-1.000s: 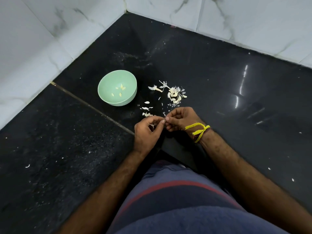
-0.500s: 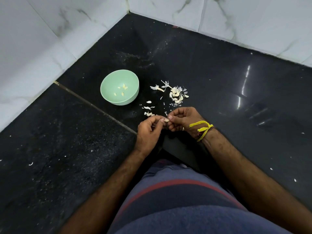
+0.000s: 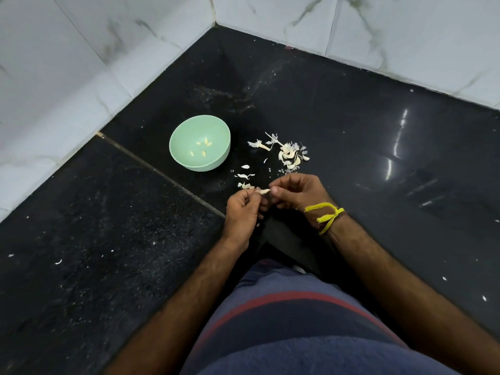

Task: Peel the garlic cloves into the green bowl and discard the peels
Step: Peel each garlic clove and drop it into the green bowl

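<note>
Done so far: the green bowl [image 3: 200, 143] sits on the black floor [image 3: 351, 117], far and left of the hands, with about five small peeled cloves [image 3: 203, 147] lying in its bottom.
Clove in hand: one pale garlic clove [image 3: 264, 191] is held between the two hands, just near of the loose peels; whether any skin is on it is too small to tell.
Peels: a heap of skins and stalk bits [image 3: 289, 155] lies on the floor to the right of the bowl, and a few loose peels [image 3: 244, 175] lie between that heap and the hands. None looks gathered or thrown away, so I judge the discarding not yet done.
Left to do: I judge the task to be midway: this clove has to be finished and dropped in the bowl, and the peels cleared. Whether unpeeled cloves remain in the heap cannot be told.
Left hand [image 3: 242, 212]: fingers curled inward, thumb and forefinger tip pinching the left end of the clove; wrist straight, forearm running near and left.
Right hand [image 3: 297, 192]: fingers bent and bunched, tips meeting the clove's right end, seemingly picking at it; a yellow thread [image 3: 328, 215] is tied round the wrist.
Body: the person's lap in blue cloth with a red stripe [image 3: 284, 301] fills the near edge.
</note>
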A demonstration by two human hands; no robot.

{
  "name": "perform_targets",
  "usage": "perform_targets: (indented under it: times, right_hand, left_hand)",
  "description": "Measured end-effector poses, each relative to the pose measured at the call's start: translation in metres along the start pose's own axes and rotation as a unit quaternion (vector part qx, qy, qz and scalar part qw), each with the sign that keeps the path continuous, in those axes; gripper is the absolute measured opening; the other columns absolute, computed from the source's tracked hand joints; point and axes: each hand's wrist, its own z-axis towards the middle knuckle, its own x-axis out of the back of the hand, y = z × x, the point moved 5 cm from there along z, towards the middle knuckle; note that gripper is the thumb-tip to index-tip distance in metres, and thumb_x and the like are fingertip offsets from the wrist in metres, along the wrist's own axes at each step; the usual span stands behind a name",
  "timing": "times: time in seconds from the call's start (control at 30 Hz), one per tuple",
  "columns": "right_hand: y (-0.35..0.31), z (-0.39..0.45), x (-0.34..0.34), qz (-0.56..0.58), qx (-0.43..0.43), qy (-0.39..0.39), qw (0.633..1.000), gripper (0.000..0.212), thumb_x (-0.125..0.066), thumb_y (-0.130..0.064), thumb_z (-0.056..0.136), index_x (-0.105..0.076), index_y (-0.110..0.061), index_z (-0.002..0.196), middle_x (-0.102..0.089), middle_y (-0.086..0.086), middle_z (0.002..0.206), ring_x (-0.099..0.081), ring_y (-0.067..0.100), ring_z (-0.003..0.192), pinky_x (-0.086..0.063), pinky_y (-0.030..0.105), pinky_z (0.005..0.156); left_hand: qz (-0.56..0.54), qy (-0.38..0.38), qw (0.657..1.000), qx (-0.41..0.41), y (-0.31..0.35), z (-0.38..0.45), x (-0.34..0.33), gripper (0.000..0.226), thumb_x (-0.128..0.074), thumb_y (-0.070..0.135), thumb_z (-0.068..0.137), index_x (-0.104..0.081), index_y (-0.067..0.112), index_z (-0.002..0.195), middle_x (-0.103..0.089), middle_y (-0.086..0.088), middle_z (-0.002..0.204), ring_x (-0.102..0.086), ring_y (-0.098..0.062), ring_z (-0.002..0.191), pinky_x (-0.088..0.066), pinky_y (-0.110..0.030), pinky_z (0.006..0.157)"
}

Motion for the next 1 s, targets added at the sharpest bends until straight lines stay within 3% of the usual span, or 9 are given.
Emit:
perform_targets:
  times: [0.1,0.2,0.4,0.5,0.63,0.8,0.9,1.0]
  right_hand:
    - [-0.008,0.004,-0.003,-0.161,0.087,0.015,0.983,0.023,-0.082,-0.004,0.075,-0.075,-0.013,0.095,-0.074,0.001,0.083,-0.070,0.011,0.074,-0.056,0.023,0.071]
    - [-0.012,0.005,-0.011,-0.287,0.153,0.044,0.945,0.023,-0.084,-0.009,0.073,-0.078,-0.021,0.092,-0.070,-0.006,0.086,-0.066,0.009,0.077,-0.048,0.016,0.071]
    - [-0.016,0.004,-0.014,-0.355,0.212,0.068,0.908,0.013,-0.080,-0.010,0.076,-0.078,-0.019,0.086,-0.064,-0.009,0.081,-0.056,0.000,0.075,-0.043,0.012,0.070]
    - [-0.017,0.000,-0.016,-0.342,0.221,0.077,0.910,0.015,-0.079,-0.007,0.078,-0.077,-0.017,0.089,-0.070,-0.011,0.082,-0.061,-0.006,0.075,-0.046,0.008,0.073]
    - [-0.016,-0.002,-0.013,-0.314,0.211,0.079,0.923,0.013,-0.077,-0.006,0.080,-0.075,-0.017,0.087,-0.070,-0.014,0.078,-0.066,0.000,0.076,-0.052,0.013,0.072]
    - [-0.014,0.000,-0.009,-0.300,0.182,0.077,0.933,0.013,-0.078,-0.008,0.079,-0.075,-0.020,0.083,-0.069,-0.011,0.079,-0.063,0.000,0.077,-0.047,0.010,0.070]
    - [-0.010,0.002,-0.007,-0.240,0.152,0.060,0.957,0.012,-0.078,-0.007,0.079,-0.074,-0.019,0.082,-0.071,-0.003,0.080,-0.068,0.012,0.078,-0.056,0.026,0.074]
    - [-0.008,0.000,-0.007,-0.145,0.123,0.038,0.981,0.006,-0.075,-0.003,0.082,-0.073,-0.006,0.087,-0.074,0.006,0.081,-0.073,0.021,0.079,-0.060,0.035,0.077]
  left_hand:
    - [0.030,0.026,0.999,0.004,-0.003,0.006,0.006,0.022,-0.053,0.012,0.100,-0.069,0.006,0.086,-0.067,-0.004,0.071,-0.058,-0.007,0.060,-0.045,-0.023,0.055]
    - [0.071,0.022,0.997,-0.015,-0.001,0.007,0.008,0.025,-0.054,0.020,0.098,-0.071,0.012,0.081,-0.071,-0.010,0.074,-0.061,-0.011,0.065,-0.048,-0.028,0.060]
    - [0.070,0.023,0.997,0.001,0.000,0.003,0.004,0.028,-0.053,0.019,0.102,-0.070,-0.001,0.091,-0.069,0.001,0.070,-0.061,-0.007,0.062,-0.046,-0.022,0.054]
    - [0.066,0.022,0.998,0.006,0.003,0.003,0.004,0.028,-0.053,0.019,0.103,-0.069,-0.002,0.095,-0.069,-0.002,0.073,-0.061,-0.008,0.063,-0.045,-0.020,0.053]
    - [0.042,0.015,0.999,0.019,0.007,0.002,0.004,0.026,-0.054,0.017,0.102,-0.070,-0.002,0.097,-0.069,-0.005,0.076,-0.062,-0.008,0.065,-0.045,-0.021,0.054]
    - [0.016,-0.019,1.000,-0.009,0.011,-0.005,0.006,0.023,-0.061,0.025,0.101,-0.074,0.008,0.091,-0.071,0.002,0.074,-0.061,-0.006,0.067,-0.046,-0.019,0.057]
    - [0.007,-0.019,1.000,-0.013,0.011,-0.006,0.007,0.012,-0.064,0.015,0.099,-0.072,0.010,0.092,-0.072,0.004,0.074,-0.061,-0.003,0.065,-0.045,-0.018,0.057]
    - [-0.025,-0.023,0.999,0.003,0.013,-0.006,0.006,0.014,-0.063,0.012,0.098,-0.071,0.015,0.087,-0.071,0.004,0.073,-0.061,-0.005,0.066,-0.044,-0.019,0.057]
